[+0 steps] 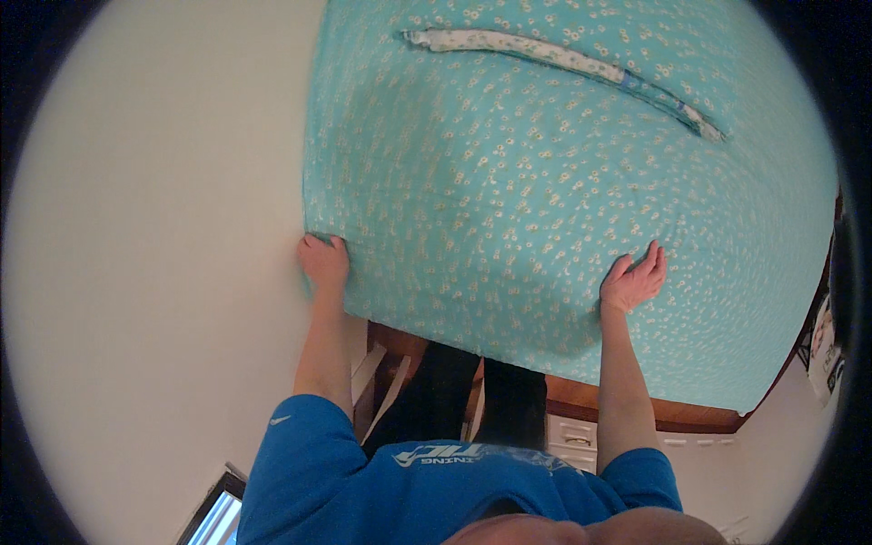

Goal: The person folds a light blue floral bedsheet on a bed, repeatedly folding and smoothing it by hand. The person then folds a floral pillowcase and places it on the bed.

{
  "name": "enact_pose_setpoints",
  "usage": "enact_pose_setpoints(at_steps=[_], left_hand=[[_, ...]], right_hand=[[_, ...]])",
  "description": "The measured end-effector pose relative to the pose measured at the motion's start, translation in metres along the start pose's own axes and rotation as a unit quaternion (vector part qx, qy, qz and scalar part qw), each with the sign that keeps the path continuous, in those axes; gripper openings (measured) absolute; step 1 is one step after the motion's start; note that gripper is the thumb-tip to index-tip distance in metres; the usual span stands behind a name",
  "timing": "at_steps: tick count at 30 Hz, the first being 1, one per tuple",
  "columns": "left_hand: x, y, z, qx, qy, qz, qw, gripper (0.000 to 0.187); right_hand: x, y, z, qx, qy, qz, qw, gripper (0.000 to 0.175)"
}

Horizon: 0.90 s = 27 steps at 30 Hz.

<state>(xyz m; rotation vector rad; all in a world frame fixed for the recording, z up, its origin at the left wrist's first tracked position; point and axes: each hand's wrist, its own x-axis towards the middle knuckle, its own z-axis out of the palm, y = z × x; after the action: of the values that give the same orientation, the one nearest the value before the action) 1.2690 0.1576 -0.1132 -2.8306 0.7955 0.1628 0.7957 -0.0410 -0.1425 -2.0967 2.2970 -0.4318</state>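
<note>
A turquoise sheet with small white flowers (490,204) lies spread over a bed in front of me. My left hand (324,262) is at the sheet's left edge, beside the wall, its fingers curled on the cloth. My right hand (633,281) rests on the sheet to the right, thumb and fingers apart, with nothing in it. Farther up, a long narrow folded or rolled cloth (531,51), pale and patterned with some blue, lies across the sheet.
A pale wall (157,238) runs along the left side. Below the sheet's near edge show a wooden bed frame (579,395), pale slats (395,392) and a white drawer unit (572,436). A dark-framed screen or window (221,511) is at bottom left.
</note>
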Motion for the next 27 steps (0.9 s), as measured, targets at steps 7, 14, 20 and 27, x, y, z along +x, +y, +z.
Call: enact_pose_setpoints(at_steps=[7,14,20,27], left_hand=[[0.000,0.020,0.019,-0.024,0.034,-0.053,0.998,0.056],[-0.012,-0.004,0.017,-0.049,-0.019,0.042,0.998,0.062],[-0.090,-0.048,-0.023,-0.049,-0.199,0.224,0.953,0.068],[-0.151,-0.080,-0.066,-0.053,-0.356,0.240,0.902,0.050]], right_hand=[[0.003,0.004,-0.004,0.002,0.001,-0.006,1.000,0.056],[0.003,0.006,-0.007,0.025,-0.009,0.005,1.000,0.058],[0.000,0.007,-0.031,0.016,-0.076,0.009,0.997,0.060],[-0.116,0.015,-0.118,0.041,-0.264,0.018,0.964,0.067]])
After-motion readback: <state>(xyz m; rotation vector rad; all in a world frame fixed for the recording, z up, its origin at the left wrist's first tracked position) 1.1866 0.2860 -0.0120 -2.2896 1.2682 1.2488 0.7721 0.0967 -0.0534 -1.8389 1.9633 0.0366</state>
